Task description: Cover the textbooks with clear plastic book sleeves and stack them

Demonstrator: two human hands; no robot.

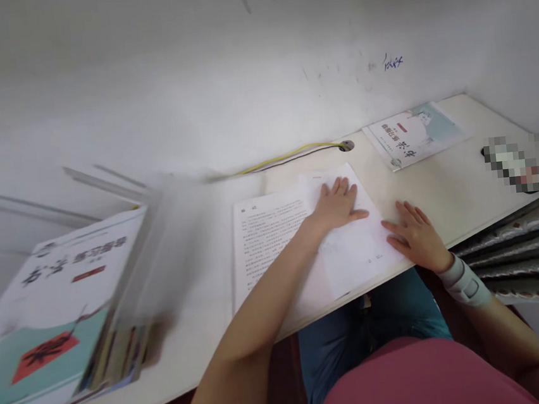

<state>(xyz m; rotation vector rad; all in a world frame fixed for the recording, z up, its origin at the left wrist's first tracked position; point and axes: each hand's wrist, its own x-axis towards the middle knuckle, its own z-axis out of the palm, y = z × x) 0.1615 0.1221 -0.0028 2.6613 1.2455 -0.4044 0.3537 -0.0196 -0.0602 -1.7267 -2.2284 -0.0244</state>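
Observation:
An open book (273,240) lies on the white desk in front of me, with printed text on its left page and a mostly blank right page. My left hand (339,203) rests flat on the upper part of the right page, fingers spread. At the book's right edge, my right hand (413,236) lies with fingers stretched out, its fingertips on the desk and the thumb side by the page edge. A pale band (465,281) is around my right wrist. Neither hand grips anything.
Several books (69,297) stand stacked at the left, blurred in part. A thin booklet (415,134) lies at the back right, near a cable hole (347,146) with a yellow cable (288,155). A pixelated object (516,164) lies far right. Patterned fabric (531,246) hangs beside the desk.

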